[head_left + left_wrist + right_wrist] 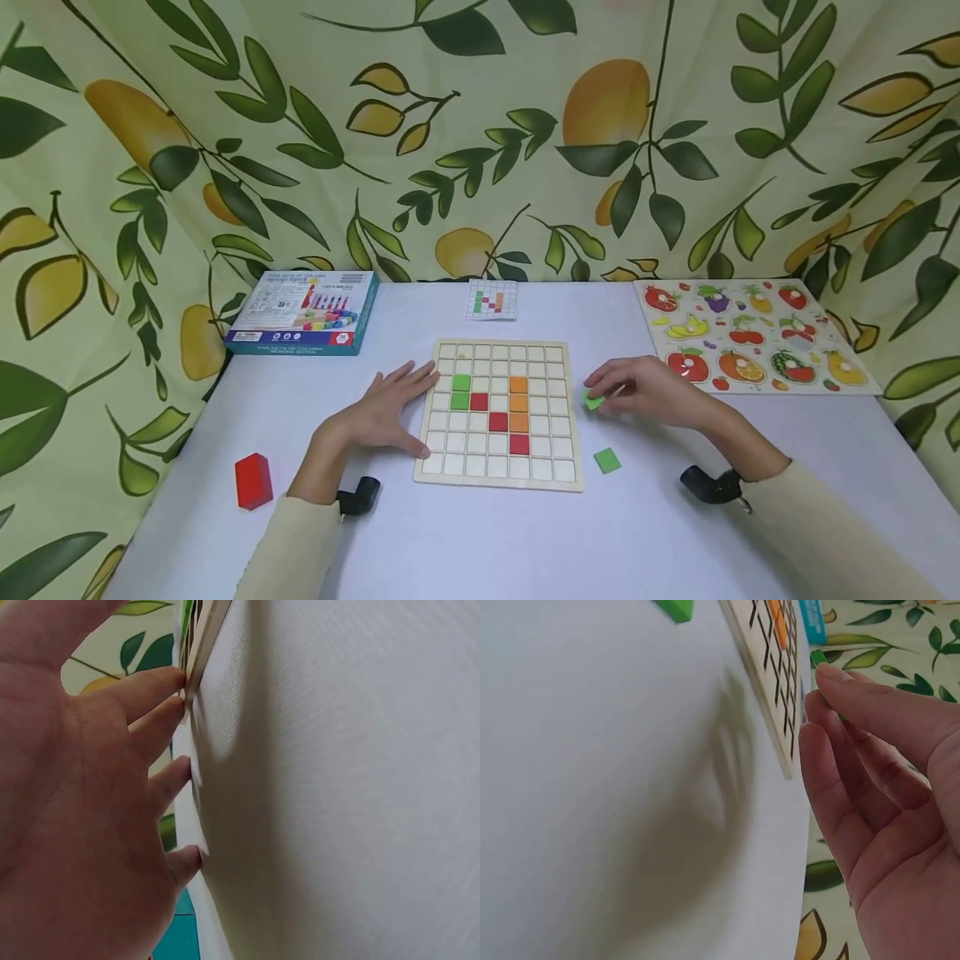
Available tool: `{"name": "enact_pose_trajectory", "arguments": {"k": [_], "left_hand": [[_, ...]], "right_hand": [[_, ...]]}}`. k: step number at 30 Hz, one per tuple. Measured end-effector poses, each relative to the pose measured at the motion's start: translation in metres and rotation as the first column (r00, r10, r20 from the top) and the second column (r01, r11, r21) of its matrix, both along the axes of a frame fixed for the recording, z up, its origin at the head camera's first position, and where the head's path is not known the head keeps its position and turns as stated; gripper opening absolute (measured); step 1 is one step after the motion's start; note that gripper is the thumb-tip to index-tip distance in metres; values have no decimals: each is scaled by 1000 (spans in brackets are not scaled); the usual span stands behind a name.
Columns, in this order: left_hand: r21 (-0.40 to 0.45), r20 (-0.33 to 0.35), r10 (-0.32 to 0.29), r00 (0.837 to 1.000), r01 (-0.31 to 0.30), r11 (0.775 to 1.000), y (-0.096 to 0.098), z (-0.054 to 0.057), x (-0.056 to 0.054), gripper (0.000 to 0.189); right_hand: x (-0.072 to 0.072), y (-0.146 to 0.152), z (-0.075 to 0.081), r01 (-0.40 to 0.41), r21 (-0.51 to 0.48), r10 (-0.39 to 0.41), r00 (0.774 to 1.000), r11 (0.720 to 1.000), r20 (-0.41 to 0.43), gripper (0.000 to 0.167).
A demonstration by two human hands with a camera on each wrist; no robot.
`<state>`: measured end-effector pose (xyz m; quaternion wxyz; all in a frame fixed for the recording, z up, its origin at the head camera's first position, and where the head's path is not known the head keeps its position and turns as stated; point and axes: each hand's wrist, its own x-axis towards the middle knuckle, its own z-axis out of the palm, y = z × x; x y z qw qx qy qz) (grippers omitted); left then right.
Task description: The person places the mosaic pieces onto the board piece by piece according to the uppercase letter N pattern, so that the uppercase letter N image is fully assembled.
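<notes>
A wooden grid board (551,471) lies mid-table with green, red and orange square tiles set in some of its cells. My left hand (378,412) is spread at the board's left side, its thumb and index fingertip at the edge; in the left wrist view the left hand (82,802) shows its palm and straight fingers. Off the board's right edge, my right hand (652,392) pinches a green tile (593,402) between thumb and fingers. That tile (818,657) peeks out past the thumb in the right wrist view. A second green tile (607,460) lies on the table below this hand.
Behind the board stands a small pattern card (491,300) with a coloured grid. A boxed set (303,312) lies at back left, and a fruit picture board (757,337) at back right. A red block (253,482) sits left of the left forearm. A leaf-print curtain (480,142) hangs behind.
</notes>
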<state>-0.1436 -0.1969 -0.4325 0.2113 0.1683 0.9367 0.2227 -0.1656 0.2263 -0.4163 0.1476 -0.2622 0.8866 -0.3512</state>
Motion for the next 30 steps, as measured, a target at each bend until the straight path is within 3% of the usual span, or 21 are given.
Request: {"name": "enact_pose_trajectory", "arguments": {"k": [16, 23, 30], "left_hand": [[-22, 8, -10, 1000, 11, 1000, 1, 1, -4, 118], [-23, 4, -21, 1000, 21, 1000, -2, -1, -5, 118], [-31, 4, -31, 999, 32, 999, -3, 0, -5, 119]], "right_hand": [[-26, -58, 15, -76, -66, 74, 997, 995, -27, 22], [-29, -89, 19, -113, -121, 111, 994, 986, -24, 20], [-25, -119, 10, -131, -142, 130, 991, 981, -13, 17]]}}
